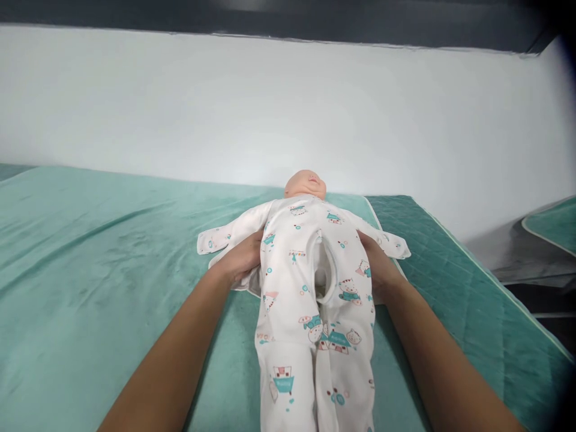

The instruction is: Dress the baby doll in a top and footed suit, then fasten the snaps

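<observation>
A baby doll (306,185) lies on its back, head toward the wall. It is dressed in a white long-sleeved top (247,223) with its sleeves spread out. White baby trousers (288,288) with printed animals and an open crotch cover its front, their upper edge near the neck, legs stretching toward me. My left hand (246,257) is against the left side of the trousers, below the sleeve. On the opposite side, my right hand (378,264) reaches in beneath the other sleeve. The fingers of both hands are hidden by the cloth and the doll.
A smooth light green cover (112,288) lies under the doll. To the right is a darker quilted green pad (454,294) with a pale edge. A white wall (225,108) stands behind, below a dark band. Another green padded edge (553,225) shows at far right.
</observation>
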Available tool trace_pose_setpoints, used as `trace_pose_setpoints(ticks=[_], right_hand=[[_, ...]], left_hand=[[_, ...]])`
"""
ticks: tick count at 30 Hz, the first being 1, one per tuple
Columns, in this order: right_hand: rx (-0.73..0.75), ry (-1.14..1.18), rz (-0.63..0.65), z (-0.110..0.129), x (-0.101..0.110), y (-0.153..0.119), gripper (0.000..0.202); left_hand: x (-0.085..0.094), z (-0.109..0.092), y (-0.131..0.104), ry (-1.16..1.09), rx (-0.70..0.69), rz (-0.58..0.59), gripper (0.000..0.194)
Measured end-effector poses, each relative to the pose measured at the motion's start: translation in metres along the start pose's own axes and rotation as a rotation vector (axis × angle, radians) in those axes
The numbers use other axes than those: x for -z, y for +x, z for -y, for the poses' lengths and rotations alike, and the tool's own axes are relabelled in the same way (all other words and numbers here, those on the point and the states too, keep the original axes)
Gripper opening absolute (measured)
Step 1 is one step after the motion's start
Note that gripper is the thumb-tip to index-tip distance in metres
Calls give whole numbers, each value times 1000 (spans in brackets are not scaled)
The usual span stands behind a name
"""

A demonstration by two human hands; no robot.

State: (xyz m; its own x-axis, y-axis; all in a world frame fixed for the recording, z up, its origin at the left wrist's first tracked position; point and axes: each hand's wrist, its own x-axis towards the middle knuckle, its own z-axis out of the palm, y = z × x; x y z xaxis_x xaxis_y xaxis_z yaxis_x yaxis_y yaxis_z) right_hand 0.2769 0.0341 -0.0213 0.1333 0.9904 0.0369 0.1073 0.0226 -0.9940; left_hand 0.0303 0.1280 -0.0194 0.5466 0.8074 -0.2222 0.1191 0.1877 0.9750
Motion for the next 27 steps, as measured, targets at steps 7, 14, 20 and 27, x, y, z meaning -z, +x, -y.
trace_pose_setpoints(ticks=[7,14,20,27], right_hand=[[55,-45,20,-2,4,-4,55],[161,-209,43,-4,9,3,49],[43,-172,72,-5,9,1,40],[51,-58,15,-1,-1,-1,36]], left_hand=[[2,1,0,-162,34,49,43],[0,4,2,-259,67,31,42],[5,8,7,-359,95,36,33],[7,11,10,-339,84,39,34]])
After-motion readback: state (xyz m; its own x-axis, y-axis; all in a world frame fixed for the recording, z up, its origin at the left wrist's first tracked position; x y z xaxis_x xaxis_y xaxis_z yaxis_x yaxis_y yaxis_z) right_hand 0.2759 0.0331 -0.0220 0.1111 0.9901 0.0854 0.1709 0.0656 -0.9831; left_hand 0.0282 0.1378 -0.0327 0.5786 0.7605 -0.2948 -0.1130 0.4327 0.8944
